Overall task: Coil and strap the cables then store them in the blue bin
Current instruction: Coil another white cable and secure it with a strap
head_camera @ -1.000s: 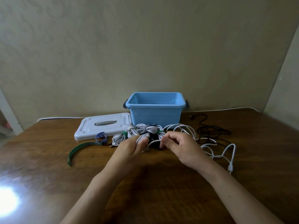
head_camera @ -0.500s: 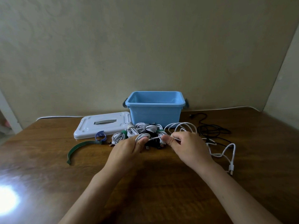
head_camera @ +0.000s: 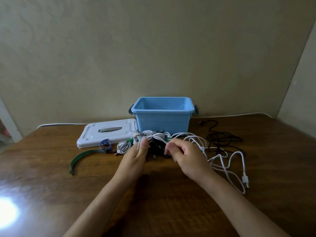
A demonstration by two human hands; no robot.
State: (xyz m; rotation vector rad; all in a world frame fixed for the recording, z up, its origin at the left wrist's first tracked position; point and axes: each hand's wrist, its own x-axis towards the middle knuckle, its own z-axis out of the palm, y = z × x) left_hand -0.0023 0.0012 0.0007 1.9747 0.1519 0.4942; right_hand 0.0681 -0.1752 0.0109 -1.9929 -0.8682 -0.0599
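An open blue bin [head_camera: 162, 119] stands at the back of the wooden table. In front of it lie several strapped cable coils [head_camera: 154, 136], white and black. My left hand [head_camera: 136, 154] holds loops of a white cable [head_camera: 227, 161] between thumb and fingers. My right hand [head_camera: 185, 155] pinches the same cable a little to the right. The rest of this cable trails loose to the right and ends in a USB plug [head_camera: 245, 181]. A small strapped white coil [head_camera: 124, 146] lies left of my left hand.
The bin's white lid [head_camera: 106, 132] lies flat left of the bin. A blue strap [head_camera: 105, 144] and a long green strap [head_camera: 82, 157] lie in front of it. A loose black cable [head_camera: 222, 138] sprawls at the right. A bright glare marks the table's near left.
My right hand has drawn the white cable up and leftward toward my left hand, adding to the loops held there. The trailing end has shifted slightly on the table.
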